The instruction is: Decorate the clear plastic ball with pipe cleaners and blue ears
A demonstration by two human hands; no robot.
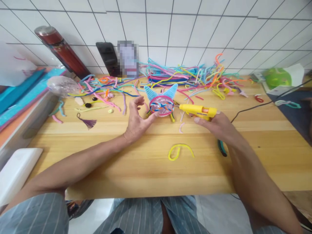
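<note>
A round craft piece [162, 106] with a pink pipe-cleaner rim, light-blue pointed ears and orange and blue strands across clear plastic sits mid-table. My left hand [138, 122] is beside it, its thumb touching the lower left of the rim. The other fingers are spread and bent, apart from the piece. Gripped in my right hand [216, 125] is a yellow hot glue gun [198, 110], its nozzle close to the right side of the rim. Below the piece lies a curled yellow pipe cleaner [174, 158], near small pink scraps [181, 127].
Behind are heaps of coloured pipe cleaners [170, 76], two phones and a red flask [62, 52] by the tiled wall. At left lie a purple tassel [89, 122] and a clear plastic ball [62, 86]. A black cord [258, 105] crosses the right side.
</note>
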